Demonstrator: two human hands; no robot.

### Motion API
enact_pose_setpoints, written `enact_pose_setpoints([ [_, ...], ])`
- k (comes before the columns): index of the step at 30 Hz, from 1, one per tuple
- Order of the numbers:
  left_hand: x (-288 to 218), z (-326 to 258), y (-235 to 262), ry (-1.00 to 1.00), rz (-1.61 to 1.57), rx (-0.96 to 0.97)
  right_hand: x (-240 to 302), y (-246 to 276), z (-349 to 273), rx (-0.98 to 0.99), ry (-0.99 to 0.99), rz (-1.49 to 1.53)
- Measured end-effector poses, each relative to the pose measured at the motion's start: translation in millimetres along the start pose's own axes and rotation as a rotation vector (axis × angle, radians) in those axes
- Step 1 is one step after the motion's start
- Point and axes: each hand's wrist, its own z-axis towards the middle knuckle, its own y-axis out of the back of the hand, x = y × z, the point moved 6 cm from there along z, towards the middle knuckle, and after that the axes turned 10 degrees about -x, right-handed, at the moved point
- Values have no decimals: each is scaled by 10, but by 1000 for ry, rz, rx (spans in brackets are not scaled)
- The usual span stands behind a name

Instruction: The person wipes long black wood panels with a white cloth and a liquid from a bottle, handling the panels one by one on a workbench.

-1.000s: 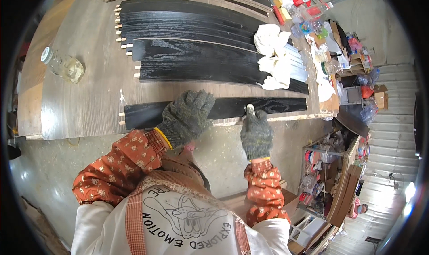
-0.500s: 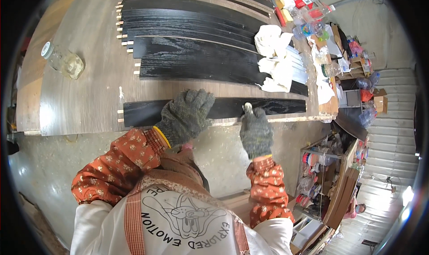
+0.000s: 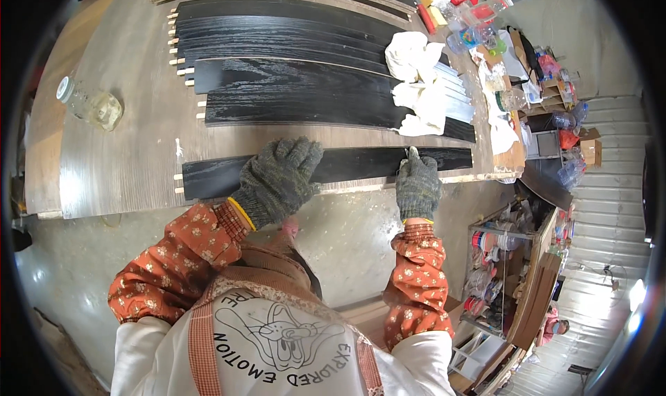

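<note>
A narrow black board lies lengthwise along the table's near edge, with pale dowels sticking out of its left end. My left hand, in a dark grey knit glove, rests across the board left of its middle, fingers stretched out and thumb near the front edge. Farther right, my right hand, gloved alike, reaches over the front edge. Its index finger points forward onto the board, a pale patch at the tip; the other fingers are curled. Whatever they may hold is hidden.
Behind lie several black boards with dowelled ends. A crumpled white cloth covers part of them. A clear jar with yellowish liquid stands at left. Plastic bottles crowd the far right, and a cluttered shelf stands beyond the table.
My right hand has slid rightward along the board. My left hand stays on the board at nearly the same place. The whole view has shifted slightly.
</note>
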Motion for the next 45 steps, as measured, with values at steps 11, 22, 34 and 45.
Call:
enact_pose_setpoints([
  [11, 27, -15, 8, -33, -25, -48, 37, 15, -159, -87, 109, 50],
  [22, -8, -29, -66, -40, -6, 18, -68, -31, 30, 71, 6, -1],
  [34, -268, 292, -115, 88, -111, 221, -443, -171, -59, 114, -147, 359],
  [45, -588, 616, -685, -199, 2, 83, -152, -9, -5, 210, -145, 193],
])
